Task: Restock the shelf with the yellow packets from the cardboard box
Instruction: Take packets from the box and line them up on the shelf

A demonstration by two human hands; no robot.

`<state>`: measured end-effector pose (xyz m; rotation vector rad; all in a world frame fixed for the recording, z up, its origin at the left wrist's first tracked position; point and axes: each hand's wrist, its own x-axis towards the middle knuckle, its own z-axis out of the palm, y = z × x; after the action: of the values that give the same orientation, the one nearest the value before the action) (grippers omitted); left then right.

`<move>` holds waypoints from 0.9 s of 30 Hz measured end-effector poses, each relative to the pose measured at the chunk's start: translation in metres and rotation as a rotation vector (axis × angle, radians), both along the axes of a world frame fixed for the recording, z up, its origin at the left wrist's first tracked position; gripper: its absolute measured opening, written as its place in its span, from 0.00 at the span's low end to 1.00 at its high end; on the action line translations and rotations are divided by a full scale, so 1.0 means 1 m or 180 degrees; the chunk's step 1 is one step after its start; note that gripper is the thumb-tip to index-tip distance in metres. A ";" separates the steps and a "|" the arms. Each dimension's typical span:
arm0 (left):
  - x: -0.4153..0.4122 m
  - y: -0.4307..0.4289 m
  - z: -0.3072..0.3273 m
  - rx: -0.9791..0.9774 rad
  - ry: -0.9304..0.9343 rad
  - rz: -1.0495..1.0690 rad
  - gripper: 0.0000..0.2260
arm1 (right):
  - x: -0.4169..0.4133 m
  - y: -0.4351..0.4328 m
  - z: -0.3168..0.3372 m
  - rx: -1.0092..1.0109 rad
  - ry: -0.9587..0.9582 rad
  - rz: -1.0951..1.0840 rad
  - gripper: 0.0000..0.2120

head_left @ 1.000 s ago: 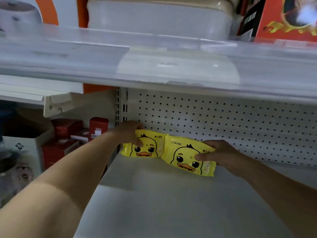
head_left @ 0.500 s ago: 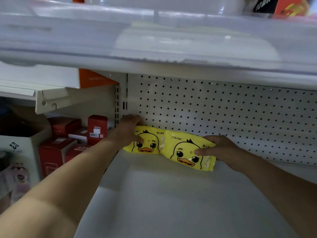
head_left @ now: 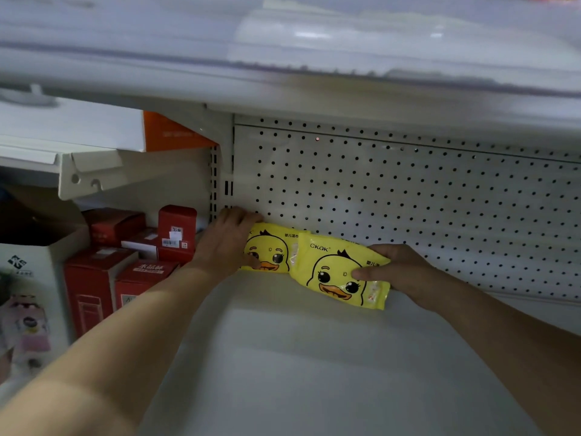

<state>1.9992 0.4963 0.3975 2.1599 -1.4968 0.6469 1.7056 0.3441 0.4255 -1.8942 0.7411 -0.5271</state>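
Note:
Two yellow packets printed with a duck face stand side by side at the back of the white shelf (head_left: 314,357), against the perforated back panel. My left hand (head_left: 224,243) grips the left yellow packet (head_left: 273,250) at its left end, in the shelf's back left corner. My right hand (head_left: 399,272) grips the right yellow packet (head_left: 333,275) at its right end; this packet tilts down to the right and overlaps the left one. The cardboard box is out of view.
The upper shelf (head_left: 283,77) hangs low over the opening. The perforated back panel (head_left: 408,199) closes the rear. Several red boxes (head_left: 125,262) fill the neighbouring bay on the left, with a white carton (head_left: 31,278) beside them.
Both packets have been pushed back and slightly left, closer to the back panel and corner. The camera has dipped lower under the upper shelf.

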 end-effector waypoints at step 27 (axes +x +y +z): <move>-0.005 0.013 0.008 -0.0339 0.2096 -0.0217 0.29 | 0.124 0.039 -0.019 -0.1856 0.0162 -0.0464 0.29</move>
<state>1.9938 0.5093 0.4055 1.9537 -1.1346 -0.0259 1.8298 0.3826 0.4063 -2.4064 0.8222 -0.8591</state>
